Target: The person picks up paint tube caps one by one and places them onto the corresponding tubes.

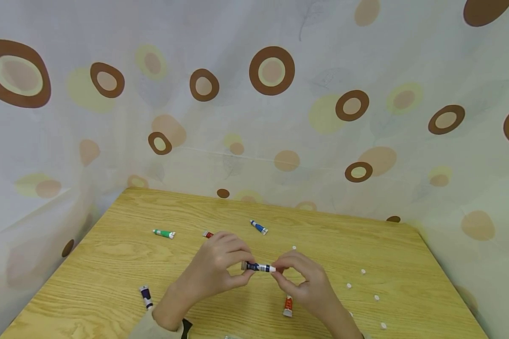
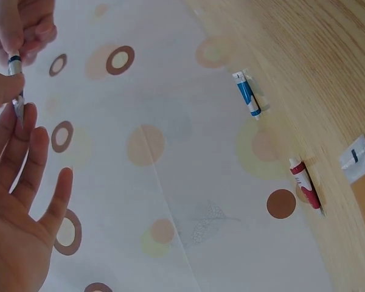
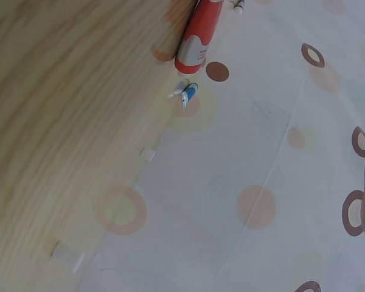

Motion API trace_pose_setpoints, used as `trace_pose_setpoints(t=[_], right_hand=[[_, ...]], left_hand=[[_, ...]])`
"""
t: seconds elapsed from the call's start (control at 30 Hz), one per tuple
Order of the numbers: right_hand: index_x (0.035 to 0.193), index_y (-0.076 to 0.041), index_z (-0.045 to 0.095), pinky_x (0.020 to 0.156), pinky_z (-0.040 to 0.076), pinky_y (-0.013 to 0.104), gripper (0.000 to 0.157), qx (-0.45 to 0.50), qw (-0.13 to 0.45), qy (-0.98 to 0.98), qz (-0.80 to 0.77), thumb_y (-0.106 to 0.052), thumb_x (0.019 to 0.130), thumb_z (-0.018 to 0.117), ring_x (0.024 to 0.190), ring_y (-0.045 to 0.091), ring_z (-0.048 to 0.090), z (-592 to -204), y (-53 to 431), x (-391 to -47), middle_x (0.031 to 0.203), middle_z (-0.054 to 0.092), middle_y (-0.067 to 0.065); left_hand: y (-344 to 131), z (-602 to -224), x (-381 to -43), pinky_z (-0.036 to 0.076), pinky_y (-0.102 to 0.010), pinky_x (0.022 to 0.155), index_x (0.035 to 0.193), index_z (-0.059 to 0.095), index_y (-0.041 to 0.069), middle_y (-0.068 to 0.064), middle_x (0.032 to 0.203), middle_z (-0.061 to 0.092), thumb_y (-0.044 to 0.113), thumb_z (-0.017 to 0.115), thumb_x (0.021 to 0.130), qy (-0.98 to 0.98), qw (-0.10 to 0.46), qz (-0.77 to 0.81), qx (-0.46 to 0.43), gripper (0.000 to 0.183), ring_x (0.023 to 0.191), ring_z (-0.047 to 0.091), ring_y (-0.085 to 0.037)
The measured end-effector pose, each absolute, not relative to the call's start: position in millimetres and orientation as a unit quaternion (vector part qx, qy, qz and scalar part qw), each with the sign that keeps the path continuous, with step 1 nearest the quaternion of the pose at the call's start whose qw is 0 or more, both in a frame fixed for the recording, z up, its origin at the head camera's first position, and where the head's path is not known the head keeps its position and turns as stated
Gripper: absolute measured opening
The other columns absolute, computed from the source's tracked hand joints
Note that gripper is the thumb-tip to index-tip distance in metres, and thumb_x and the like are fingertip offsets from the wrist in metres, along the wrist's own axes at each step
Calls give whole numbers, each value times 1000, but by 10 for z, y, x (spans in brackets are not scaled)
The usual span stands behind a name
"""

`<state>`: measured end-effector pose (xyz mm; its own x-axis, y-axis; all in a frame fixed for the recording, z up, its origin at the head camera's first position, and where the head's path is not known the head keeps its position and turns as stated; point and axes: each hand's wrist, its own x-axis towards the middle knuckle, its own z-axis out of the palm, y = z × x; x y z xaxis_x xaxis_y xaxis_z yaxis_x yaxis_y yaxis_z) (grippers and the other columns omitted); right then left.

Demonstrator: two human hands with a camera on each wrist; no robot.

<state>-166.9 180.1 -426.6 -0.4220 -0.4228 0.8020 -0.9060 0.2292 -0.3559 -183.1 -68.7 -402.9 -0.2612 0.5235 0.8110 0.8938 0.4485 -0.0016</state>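
Closest to me, the beige cloth sleeve (image 1: 152, 326) covers my left forearm, and just beside it a small dark purple paint tube (image 1: 146, 296) with a silvery crimped end lies on the yellowish wood-grain desk (image 1: 220, 313). A small orange-red paint tube (image 1: 288, 306) lies below my right hand (image 1: 303, 280), which hides its upper end; its crimped end points towards me.

Above the desk I hold a small navy-blue and silver paint tube (image 1: 260, 267) nearly level between my two hands. My left hand (image 1: 216, 263) pinches the flat crimped end between thumb and fingers; my right hand pinches the white cap end with thumb and forefinger — so both hands are clamped on the one tube.

To the right, small round white plastic caps (image 1: 376, 297) lie scattered, well apart from one another.

Farther off rest a green paint tube (image 1: 164, 233), a red paint tube (image 1: 208, 234) partly hidden behind my left hand, and a bright blue paint tube (image 1: 259, 227) — then, past the desk's far edge, a pale hanging sheet (image 1: 237, 28) printed with brown rings and peach spots.
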Motion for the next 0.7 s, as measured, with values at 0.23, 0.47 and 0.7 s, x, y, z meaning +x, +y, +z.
trace_pose_setpoints(t=[0.23, 0.47, 0.7], right_hand=[[99, -4, 70, 74, 55, 15, 10, 470, 308, -717, 411, -14, 98, 70, 77, 10, 63, -4266, 1794, -1687, 89, 70, 6], [98, -7, 71, 73, 54, 14, 13, 453, 305, -734, 405, -19, 100, 67, 76, 9, 63, -4258, 1821, -1663, 88, 70, 3], [98, -5, 71, 73, 55, 13, 10, 458, 311, -728, 404, -15, 99, 69, 76, 10, 64, -4277, 1813, -1690, 88, 70, 4]], left_hand=[[-683, -4049, -1854, 56, -28, 85, 81, 74, 20, 11, 83, 69, 17, 90, 71, -749, 393, -240, -475, 18, 81, 64, -7], [-652, -4053, -1854, 55, -27, 85, 81, 75, 19, 11, 83, 69, 18, 91, 71, -749, 396, -231, -478, 19, 80, 64, -7], [-644, -4065, -1843, 56, -28, 86, 82, 74, 21, 12, 84, 70, 19, 91, 71, -771, 378, -222, -462, 20, 81, 64, -7]])
